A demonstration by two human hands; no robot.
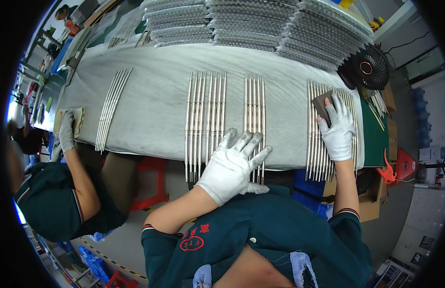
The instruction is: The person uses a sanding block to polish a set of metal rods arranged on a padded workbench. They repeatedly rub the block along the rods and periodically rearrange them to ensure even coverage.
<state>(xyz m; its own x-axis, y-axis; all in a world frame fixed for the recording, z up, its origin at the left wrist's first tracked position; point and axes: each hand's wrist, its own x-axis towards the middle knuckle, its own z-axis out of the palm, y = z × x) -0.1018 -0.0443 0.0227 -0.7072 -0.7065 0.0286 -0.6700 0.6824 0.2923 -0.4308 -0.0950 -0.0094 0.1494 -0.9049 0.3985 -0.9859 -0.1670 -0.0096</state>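
Pinching a dark pad (320,103) between right hand's (339,132) thumb and fingers, flat on the right rods (318,156), probably laid close for an even surface. Resting the left hand (228,168), fingers spread, over the lower middle rods (255,98), perhaps for steadiness. Slim, shiny, ringed metal on wrinkled grey cloth (155,96), beneath smudged white gloves (341,144).

Rods (255,105) under my left hand (234,165): partly hidden. Toward three o'clock, my right hand (338,130) covers part of brown block (321,104). Twelve o'clock: plastic stacks (251,21) cut off by upper edge. Ten o'clock: far person (62,12) too small to read.
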